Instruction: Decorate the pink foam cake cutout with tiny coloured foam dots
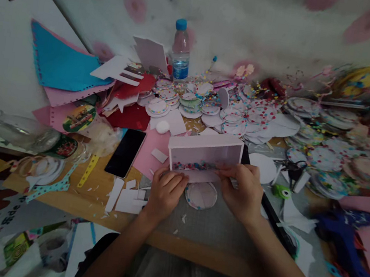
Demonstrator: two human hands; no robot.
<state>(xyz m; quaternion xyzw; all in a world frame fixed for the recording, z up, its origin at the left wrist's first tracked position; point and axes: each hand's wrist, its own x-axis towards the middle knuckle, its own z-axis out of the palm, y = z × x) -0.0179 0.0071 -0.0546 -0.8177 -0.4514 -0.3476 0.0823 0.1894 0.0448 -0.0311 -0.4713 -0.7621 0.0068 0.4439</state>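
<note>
A shallow white open-fronted box (207,141) stands tilted toward me at the middle of the table. Small red, blue and white bits (195,165) lie along its lower inside edge. My left hand (166,193) grips the box's near left edge, fingers curled over it. With closed fingers, my right hand (242,190) holds the near right edge, its fingertips reaching just inside; whether they pinch a bit as well I cannot make out. Just under the box's near edge lies a round white disc (201,196) with coloured dots round its rim, partly hidden by the box.
Many dotted paper discs (232,115) are heaped at the back. A water bottle (180,57) stands behind them. To the left lie a phone (125,153), paper scraps (131,200) and a large bottle (30,133). At right are a green punch (281,191) and a blue glue gun (343,238).
</note>
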